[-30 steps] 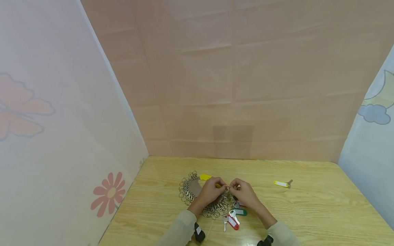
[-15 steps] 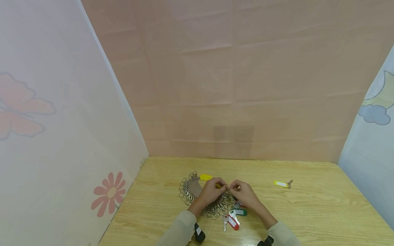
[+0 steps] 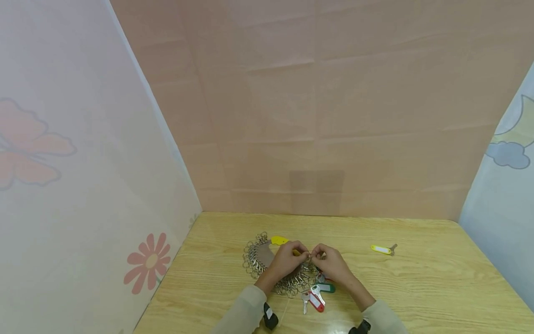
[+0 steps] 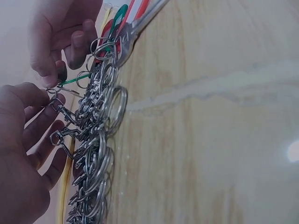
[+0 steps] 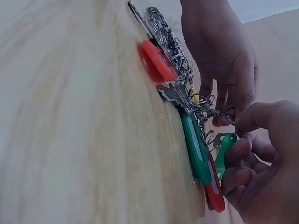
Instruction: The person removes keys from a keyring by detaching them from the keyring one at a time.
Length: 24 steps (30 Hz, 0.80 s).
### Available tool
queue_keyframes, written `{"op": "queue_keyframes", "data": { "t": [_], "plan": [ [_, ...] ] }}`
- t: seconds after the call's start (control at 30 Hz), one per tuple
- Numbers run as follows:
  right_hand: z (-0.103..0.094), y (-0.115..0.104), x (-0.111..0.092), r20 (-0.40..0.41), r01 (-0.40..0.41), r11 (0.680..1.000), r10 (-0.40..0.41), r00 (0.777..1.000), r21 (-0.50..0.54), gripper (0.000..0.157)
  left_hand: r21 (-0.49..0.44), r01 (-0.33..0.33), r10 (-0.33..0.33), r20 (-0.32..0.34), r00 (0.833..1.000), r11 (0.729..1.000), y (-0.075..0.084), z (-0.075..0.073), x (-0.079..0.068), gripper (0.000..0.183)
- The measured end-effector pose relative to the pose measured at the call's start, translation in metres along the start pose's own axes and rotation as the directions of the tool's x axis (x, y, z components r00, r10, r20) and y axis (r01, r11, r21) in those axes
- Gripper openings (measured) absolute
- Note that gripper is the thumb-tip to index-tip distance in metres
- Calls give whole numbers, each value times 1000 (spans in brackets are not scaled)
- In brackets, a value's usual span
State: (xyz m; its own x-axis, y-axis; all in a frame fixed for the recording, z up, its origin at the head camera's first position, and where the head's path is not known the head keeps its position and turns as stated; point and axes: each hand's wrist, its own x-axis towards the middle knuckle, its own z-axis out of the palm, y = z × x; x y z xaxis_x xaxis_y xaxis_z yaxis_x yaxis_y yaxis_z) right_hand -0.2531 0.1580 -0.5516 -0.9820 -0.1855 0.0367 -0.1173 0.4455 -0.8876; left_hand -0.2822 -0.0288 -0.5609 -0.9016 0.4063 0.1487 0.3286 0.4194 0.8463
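Note:
Both hands meet at the right end of a dense curve of metal snap hooks and split rings (image 3: 292, 283), set around a curved holder with a yellow part (image 3: 278, 240). My left hand (image 3: 288, 256) pinches a small split ring (image 5: 229, 116), which hangs from a snap hook (image 4: 65, 113). Opposite it, fingertips almost touching, my right hand (image 3: 331, 263) holds a green key tag (image 5: 224, 156) by its top end at that ring. Part of this tag is hidden behind the right fingers. The left hand's other fingers lie close by the neighbouring hooks.
Below the hands lie a red key tag (image 3: 316, 302) with silver keys (image 3: 305, 302) and another green tag (image 3: 326, 288). A yellow key tag (image 3: 381, 249) with a key lies apart at the right. Patterned panels stand left and right of the wooden table (image 3: 438, 278).
Both hands stay in nearly the same place, with only slight finger shifts at the ring. The tags and keys on the table have not moved.

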Motion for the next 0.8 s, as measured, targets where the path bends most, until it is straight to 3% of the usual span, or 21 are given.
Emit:
{"op": "queue_keyframes", "data": {
  "t": [0.8],
  "plan": [
    [-2, 2, -1, 22, 22, 999, -22, 1000, 28, 9, 66, -28, 29, -17, 999, 997, 0, 0, 2, 10]
  ]
}}
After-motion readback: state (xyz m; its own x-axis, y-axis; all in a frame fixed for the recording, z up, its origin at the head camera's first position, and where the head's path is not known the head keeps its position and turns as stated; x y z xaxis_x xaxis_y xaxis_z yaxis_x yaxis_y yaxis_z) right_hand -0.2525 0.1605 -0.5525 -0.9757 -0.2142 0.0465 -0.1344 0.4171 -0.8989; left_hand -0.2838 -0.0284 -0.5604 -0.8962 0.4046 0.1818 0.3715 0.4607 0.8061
